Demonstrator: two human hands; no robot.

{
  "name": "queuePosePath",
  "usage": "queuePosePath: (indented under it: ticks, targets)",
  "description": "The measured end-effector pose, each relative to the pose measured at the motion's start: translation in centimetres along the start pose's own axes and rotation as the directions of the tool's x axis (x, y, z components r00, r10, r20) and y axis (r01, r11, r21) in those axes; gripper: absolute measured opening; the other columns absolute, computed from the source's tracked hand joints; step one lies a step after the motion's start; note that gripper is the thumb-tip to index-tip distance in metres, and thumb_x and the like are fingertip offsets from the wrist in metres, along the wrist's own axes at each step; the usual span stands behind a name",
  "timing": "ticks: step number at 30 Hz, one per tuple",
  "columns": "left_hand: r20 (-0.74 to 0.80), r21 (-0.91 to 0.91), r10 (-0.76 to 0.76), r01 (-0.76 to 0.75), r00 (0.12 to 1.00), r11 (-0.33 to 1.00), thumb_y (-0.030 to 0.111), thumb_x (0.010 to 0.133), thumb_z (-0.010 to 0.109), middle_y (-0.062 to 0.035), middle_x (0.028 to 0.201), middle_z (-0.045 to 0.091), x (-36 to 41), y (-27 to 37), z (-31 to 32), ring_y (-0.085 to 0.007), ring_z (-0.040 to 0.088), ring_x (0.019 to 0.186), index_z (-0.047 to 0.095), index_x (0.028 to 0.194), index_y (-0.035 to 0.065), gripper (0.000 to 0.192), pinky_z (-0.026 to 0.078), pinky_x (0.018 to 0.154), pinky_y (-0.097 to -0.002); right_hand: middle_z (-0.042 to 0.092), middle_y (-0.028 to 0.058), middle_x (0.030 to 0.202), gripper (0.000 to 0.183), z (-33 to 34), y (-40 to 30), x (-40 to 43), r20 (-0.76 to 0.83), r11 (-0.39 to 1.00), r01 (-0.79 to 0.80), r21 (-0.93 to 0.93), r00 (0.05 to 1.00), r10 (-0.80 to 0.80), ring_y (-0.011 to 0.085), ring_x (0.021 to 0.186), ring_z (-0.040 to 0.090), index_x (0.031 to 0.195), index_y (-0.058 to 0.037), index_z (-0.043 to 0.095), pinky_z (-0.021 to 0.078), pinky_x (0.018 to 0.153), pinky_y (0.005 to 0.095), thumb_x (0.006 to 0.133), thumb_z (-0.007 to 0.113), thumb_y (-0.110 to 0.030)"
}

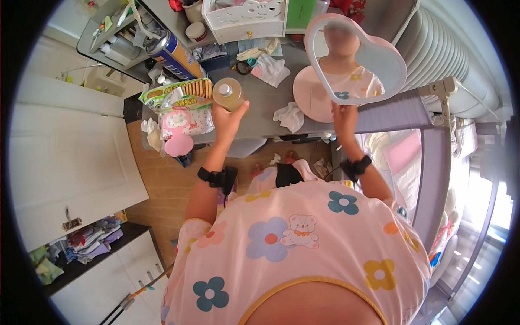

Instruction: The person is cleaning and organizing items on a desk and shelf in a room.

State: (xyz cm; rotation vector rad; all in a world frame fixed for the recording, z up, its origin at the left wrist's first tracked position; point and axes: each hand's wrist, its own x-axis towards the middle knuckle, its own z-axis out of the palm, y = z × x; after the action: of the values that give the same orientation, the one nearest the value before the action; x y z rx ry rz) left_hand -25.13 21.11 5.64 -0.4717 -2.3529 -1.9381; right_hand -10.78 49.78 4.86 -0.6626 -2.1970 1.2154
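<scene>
My left hand (228, 120) is wrapped around a clear bottle (228, 92) of yellowish liquid with a pale cap, held over the left part of the grey desk (260, 115). On the right, my right hand (345, 118) grips the lower edge of a pink heart-shaped mirror (349, 65); some of its fingers are hidden by the frame. The mirror reflects a person's upper body. Below it, partly covered, is a round pink base (310, 95). A crumpled white tissue (289, 117) lies between my hands. Left of the bottle are a pack of wipes (199, 122) and a biscuit package (178, 93).
A tall blue and orange can (174, 55) stands behind the biscuits. At the back is a white drawer organizer (245, 20); another tissue (271, 70) and a roll of tape (243, 67) lie before it. A ribbed white object (432, 48) borders the desk's right end.
</scene>
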Motion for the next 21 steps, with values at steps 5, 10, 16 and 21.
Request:
queuePosePath:
  ticks: [5,10,16,21]
  targets:
    - [0.008,0.001,-0.024,0.024,1.0,1.0,0.015,0.065,0.077,-0.0091,0.096,0.06,-0.1,0.6,1.3,-0.0192,0.058,0.087,0.049,0.106,0.0014,0.051,0.044,0.078,-0.0315,0.051,0.0155,0.115,0.045,1.3,-5.0,-3.8,0.62,0.757,0.653,0.0,0.594,-0.512,0.0322,0.105,0.049,0.108,0.0003,0.053,0.0421,0.088,0.0396,0.065,0.048,0.011]
    - [0.017,0.034,-0.022,0.022,1.0,0.999,0.016,0.064,0.078,-0.0108,0.101,0.058,0.0,0.3,0.9,-0.0217,0.057,0.091,0.046,0.11,0.001,0.057,0.044,0.079,-0.033,0.05,0.0131,0.117,0.05,4.5,-2.2,-3.3,0.709,0.628,0.762,-0.159,0.531,-0.465,0.0304,0.112,0.044,0.115,0.0004,0.05,0.0361,0.098,0.0377,0.065,0.051,0.005]
    - [-0.026,0.161,0.119,-0.113,0.993,0.98,0.013,0.068,0.074,-0.0141,0.113,0.051,-3.5,1.9,-0.2,-0.0226,0.052,0.102,0.04,0.117,0.0009,0.061,0.044,0.081,-0.0342,0.057,0.0116,0.1,0.036,6.2,-1.4,-4.4,0.587,0.756,0.648,-0.091,0.648,-0.485,0.0288,0.098,0.052,0.105,-0.0001,0.057,0.0445,0.083,0.0353,0.069,0.053,0.004]
    - [0.356,0.082,-0.281,0.27,0.891,0.959,0.006,0.081,0.062,-0.0123,0.106,0.057,-7.8,0.2,-1.7,-0.0172,0.057,0.093,0.046,0.119,-0.0008,0.042,0.046,0.077,-0.0278,0.06,0.0112,0.084,0.027,7.4,-4.1,-5.7,0.391,0.992,0.056,0.116,0.915,-0.097,0.0229,0.083,0.056,0.1,-0.0009,0.059,0.0465,0.072,0.0293,0.075,0.055,0.006]
